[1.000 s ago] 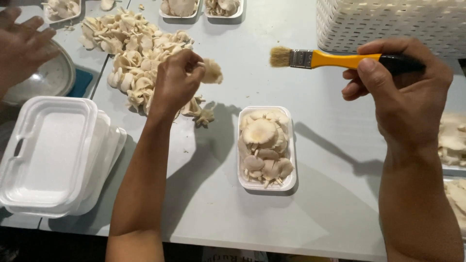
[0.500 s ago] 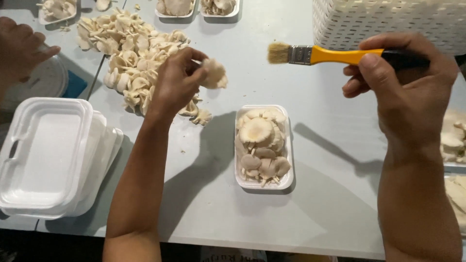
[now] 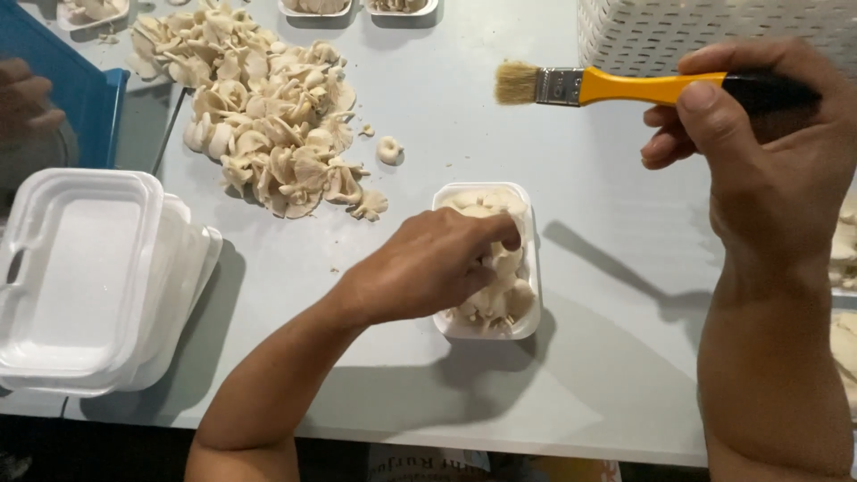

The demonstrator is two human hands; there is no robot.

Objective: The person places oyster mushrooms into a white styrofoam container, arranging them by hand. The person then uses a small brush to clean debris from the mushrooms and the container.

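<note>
A pale grey table (image 3: 446, 116) is carrying the work, with a white perforated basket (image 3: 714, 27) standing at its far right edge and a stack of empty foam trays (image 3: 80, 277) sitting at the near left. A loose pile of pale mushrooms (image 3: 259, 116) is lying at the far left, well apart from the small white tray (image 3: 528, 268) near the middle. The left hand (image 3: 420, 268) is reaching into that tray, fingers curled down onto the mushrooms inside; whether it is gripping one or only pressing them into place cannot be told. The right hand (image 3: 759, 152) is hovering above the table, closed around the dark end of a yellow-handled brush (image 3: 616, 87), bristles pointing left and touching nothing. The mushrooms are likely light, soft and brittle at the cap edges, so they are best taken by the stem or cradled under the cap, never pinched at the rim. The foam tray looks light and flexible and should be lifted from below. Another person's hand (image 3: 27, 94) is showing at the far left edge.
</note>
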